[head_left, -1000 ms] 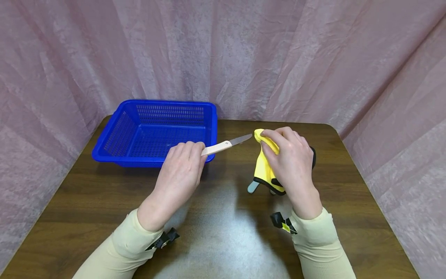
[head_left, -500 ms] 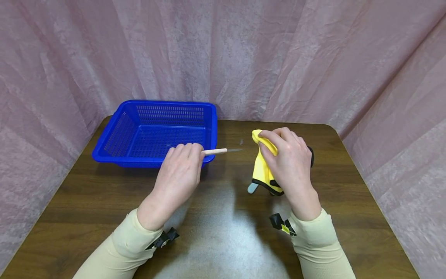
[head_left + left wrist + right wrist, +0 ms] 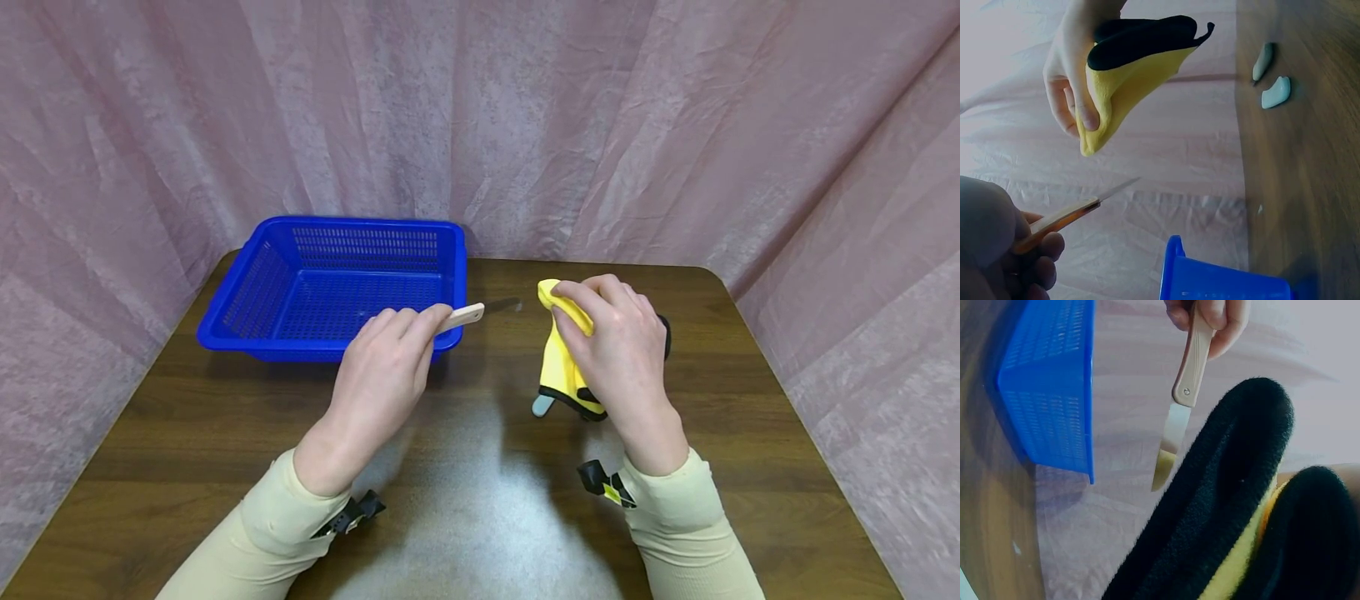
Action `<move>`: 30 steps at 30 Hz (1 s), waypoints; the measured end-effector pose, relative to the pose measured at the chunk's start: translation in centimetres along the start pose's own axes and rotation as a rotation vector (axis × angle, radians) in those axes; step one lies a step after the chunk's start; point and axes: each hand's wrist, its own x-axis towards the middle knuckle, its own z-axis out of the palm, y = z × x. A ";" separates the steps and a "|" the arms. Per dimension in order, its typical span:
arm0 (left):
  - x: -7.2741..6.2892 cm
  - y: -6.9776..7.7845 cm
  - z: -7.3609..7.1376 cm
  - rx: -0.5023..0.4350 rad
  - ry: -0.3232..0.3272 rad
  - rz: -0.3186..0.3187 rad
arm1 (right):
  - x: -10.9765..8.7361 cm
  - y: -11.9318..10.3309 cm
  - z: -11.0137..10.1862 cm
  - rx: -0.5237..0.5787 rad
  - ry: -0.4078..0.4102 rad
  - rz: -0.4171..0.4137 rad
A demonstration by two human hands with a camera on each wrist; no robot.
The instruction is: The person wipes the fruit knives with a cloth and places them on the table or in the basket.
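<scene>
My left hand (image 3: 382, 387) grips a small knife (image 3: 461, 317) by its pale beige handle, above the basket's near right corner. The knife's blade points right, toward a yellow cloth with black parts (image 3: 561, 362). In the right wrist view, the knife's blade (image 3: 1172, 437) shows bare metal with a yellowish tint at the tip. My right hand (image 3: 622, 350) pinches the cloth between thumb and fingers and holds it above the table. The left wrist view shows the cloth (image 3: 1138, 84) folded, hanging apart from the blade. The blade looks dark and faint in the head view.
A blue perforated basket (image 3: 330, 343) stands at the back left of the wooden table (image 3: 247, 433). Below the cloth lie a pale blue-grey piece (image 3: 1276, 92) and a darker grey one (image 3: 1264, 61). A small whitish fleck (image 3: 518, 306) shows on the table. Pink curtains (image 3: 510, 125) hang behind.
The knife has turned in my left hand, so its blade and handle lie at a different angle. My right hand has shifted slightly left with the cloth. The basket has stayed put.
</scene>
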 end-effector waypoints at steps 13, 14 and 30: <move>0.0 0.2 0.0 -0.052 0.005 -0.032 | 0.0 0.1 0.1 -0.004 -0.007 -0.009; 0.0 0.2 0.0 -0.056 0.004 -0.031 | 0.0 0.1 0.1 -0.003 -0.007 -0.009; 0.0 0.1 0.1 0.047 0.031 0.023 | -0.2 -0.8 0.4 0.017 -0.025 -0.033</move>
